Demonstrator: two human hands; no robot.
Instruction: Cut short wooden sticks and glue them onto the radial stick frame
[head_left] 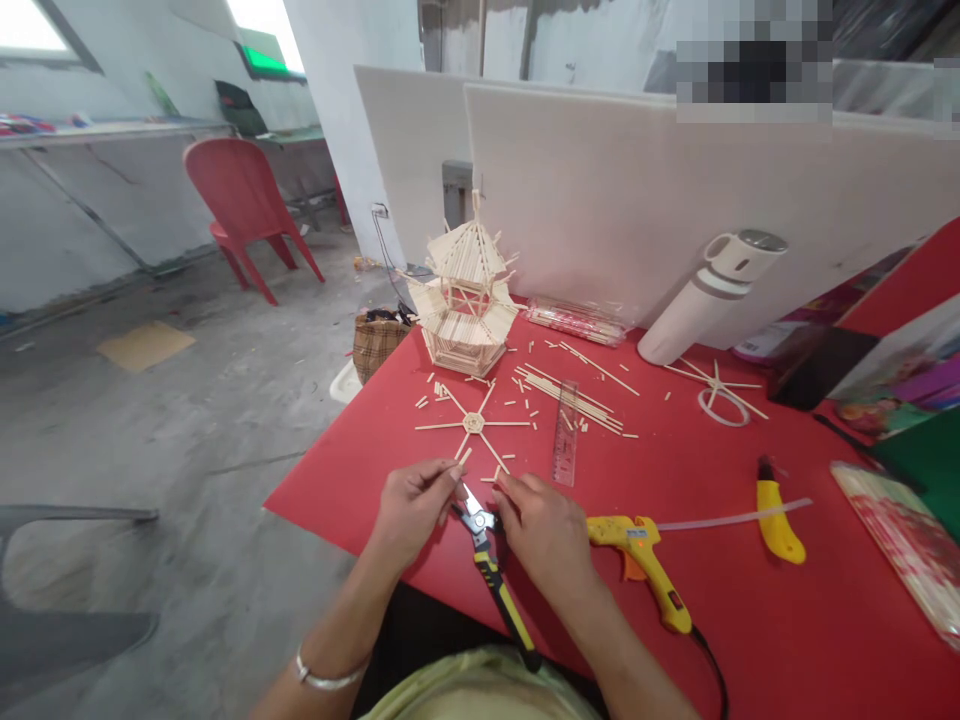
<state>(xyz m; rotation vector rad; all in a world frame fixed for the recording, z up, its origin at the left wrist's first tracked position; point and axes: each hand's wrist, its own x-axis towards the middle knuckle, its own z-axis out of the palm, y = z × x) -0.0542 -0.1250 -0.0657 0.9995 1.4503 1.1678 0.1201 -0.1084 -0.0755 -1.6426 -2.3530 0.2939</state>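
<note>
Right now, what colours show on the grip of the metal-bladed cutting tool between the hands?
The grip is yellow and black, best seen in the head view.

Short stick (466, 457) in left grip (411, 503)

No text was readable. Glue gun (655, 568) had a small label (636, 534), too tiny to make out; ruler (565, 440) markings were blurred; packet (896, 545) at far right showed no legible words either.

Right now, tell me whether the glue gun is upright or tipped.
Tipped: the glue gun lies on its side, its handle stretched along the table.
</note>
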